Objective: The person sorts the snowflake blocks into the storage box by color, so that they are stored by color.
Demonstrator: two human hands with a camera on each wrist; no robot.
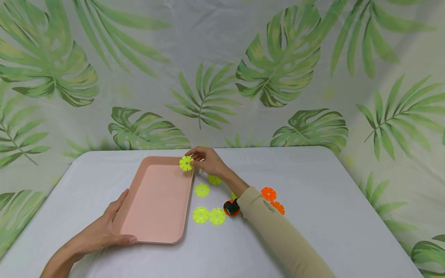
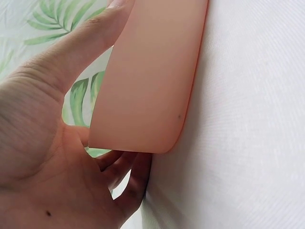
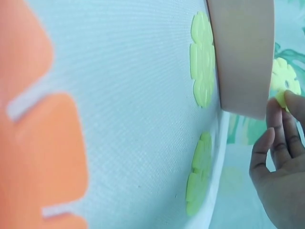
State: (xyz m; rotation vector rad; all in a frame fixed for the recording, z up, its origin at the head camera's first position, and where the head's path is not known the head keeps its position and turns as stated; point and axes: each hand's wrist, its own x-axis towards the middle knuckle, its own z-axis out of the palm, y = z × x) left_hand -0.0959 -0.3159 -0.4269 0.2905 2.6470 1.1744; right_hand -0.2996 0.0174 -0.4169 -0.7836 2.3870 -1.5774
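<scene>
My right hand (image 1: 209,162) pinches a yellow-green notched plastic disc (image 1: 186,163) between thumb and fingers, upright over the far right corner of the pink tray (image 1: 156,200). In the right wrist view the same notched disc (image 3: 285,76) shows beyond the tray's wall. At the tray's near left corner my left hand (image 1: 101,231) holds on, its thumb at the near rim and its fingers along the left side. The left wrist view shows the tray's outer wall (image 2: 143,81) between thumb and fingers. No discs lie in the tray.
Several yellow-green discs (image 1: 201,215) lie on the white table right of the tray. Farther right are orange discs (image 1: 269,194), partly behind the right sleeve. Another orange disc (image 1: 226,212) is partly hidden by a dark object (image 1: 230,207) at the wrist. A leaf-patterned cloth (image 1: 215,96) hangs behind.
</scene>
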